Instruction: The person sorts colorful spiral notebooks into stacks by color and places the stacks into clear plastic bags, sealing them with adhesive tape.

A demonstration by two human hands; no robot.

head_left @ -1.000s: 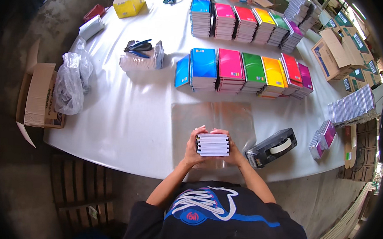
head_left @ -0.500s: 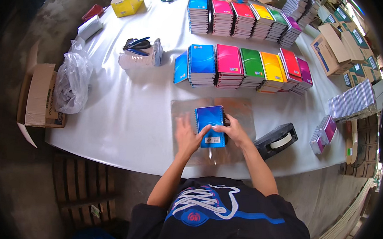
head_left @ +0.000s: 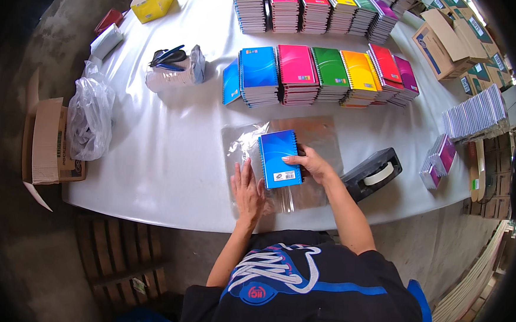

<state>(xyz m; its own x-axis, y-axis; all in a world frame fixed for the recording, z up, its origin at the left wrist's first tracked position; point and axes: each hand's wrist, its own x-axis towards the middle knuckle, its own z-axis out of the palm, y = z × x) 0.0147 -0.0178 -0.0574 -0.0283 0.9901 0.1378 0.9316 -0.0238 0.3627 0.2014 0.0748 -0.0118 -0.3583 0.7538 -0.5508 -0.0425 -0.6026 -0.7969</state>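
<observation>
Over a clear plastic sheet (head_left: 325,132) on the white table lies a stack of blue spiral notebooks (head_left: 277,153), a white label near its lower edge. My right hand (head_left: 311,164) grips the stack by its right side, thumb on top and fingers hidden at the edge. Just left of it, my left hand (head_left: 246,191) rests flat on the plastic with its fingers stretched out, apart from the notebooks. A black tape dispenser (head_left: 370,175) stands to the right of my right forearm.
Beyond the plastic stand piles of coloured spiral notebooks (head_left: 299,69), with another row behind. A wrapped block (head_left: 171,78) carries pliers (head_left: 170,55). At left are a plastic bag (head_left: 90,118) and a cardboard box (head_left: 48,139); at right, small notebook stacks (head_left: 439,161) and an open carton (head_left: 445,45).
My left hand has let go of the blue notebooks and come down onto the plastic at their left. My right hand still holds them. The whole view has shifted slightly.
</observation>
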